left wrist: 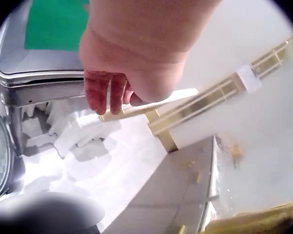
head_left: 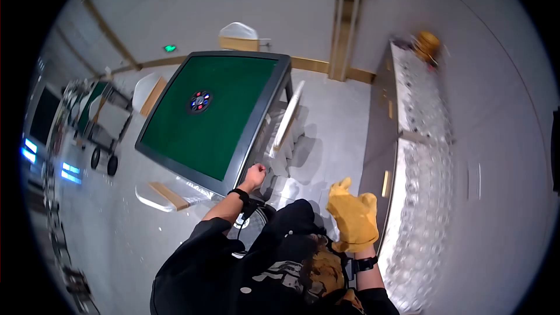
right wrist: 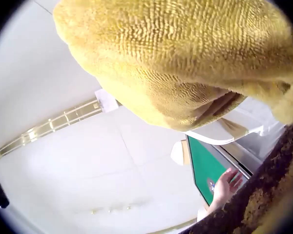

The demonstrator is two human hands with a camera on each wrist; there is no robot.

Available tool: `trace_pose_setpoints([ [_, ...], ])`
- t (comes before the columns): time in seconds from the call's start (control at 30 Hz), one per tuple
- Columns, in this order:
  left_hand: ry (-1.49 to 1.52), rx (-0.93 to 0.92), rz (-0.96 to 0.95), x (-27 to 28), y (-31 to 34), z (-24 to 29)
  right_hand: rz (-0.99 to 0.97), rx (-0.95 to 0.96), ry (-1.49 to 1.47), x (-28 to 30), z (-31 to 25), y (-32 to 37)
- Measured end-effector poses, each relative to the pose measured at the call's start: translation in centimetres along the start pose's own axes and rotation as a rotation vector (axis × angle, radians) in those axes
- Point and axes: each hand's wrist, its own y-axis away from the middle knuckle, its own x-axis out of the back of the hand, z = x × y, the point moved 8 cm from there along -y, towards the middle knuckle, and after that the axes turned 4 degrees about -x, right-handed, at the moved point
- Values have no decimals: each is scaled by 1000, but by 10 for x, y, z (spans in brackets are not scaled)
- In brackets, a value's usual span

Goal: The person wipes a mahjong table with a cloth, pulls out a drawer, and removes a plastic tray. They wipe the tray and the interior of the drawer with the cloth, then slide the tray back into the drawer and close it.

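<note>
My bare left hand (head_left: 255, 176) hangs beside the near corner of a green-topped mahjong table (head_left: 216, 122). Its fingers (left wrist: 118, 95) curve loosely downward with nothing between them. In the right wrist view the same left hand (right wrist: 226, 187) overlaps the green top. A yellow terry cloth (head_left: 353, 219) covers my right hand down to the wrist, bunched into a rounded shape in front of my body. That cloth (right wrist: 185, 63) fills the upper part of the right wrist view. The fingers under it are hidden, so I cannot tell how they lie.
Along the right wall runs a cabinet (head_left: 382, 134), its top crowded with clear glasses (head_left: 423, 198). White chairs (head_left: 238, 32) surround the table; one chair (head_left: 289, 119) stands close on its right side. A round patterned stool (head_left: 252, 224) is by my legs. A wheeled cart (head_left: 105, 134) stands farther left.
</note>
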Motion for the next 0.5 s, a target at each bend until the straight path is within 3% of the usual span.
trace_pose_setpoints([
  [0.1, 29, 186, 29, 4, -31, -18, -96, -11, 69, 1, -23, -53],
  [0.17, 187, 171, 38, -8, -76, -35, -151, -14, 126, -4, -36, -91],
  [0.3, 77, 166, 197, 21, -143, 22, -267, 30, 306, -31, -70, -183],
  [0.43, -120, 174, 91, 5, -234, 1, -390, 169, 579, -77, -120, -286],
  [0.5, -94, 247, -52, -14, -263, -24, -481, 304, 779, -106, -156, -336],
])
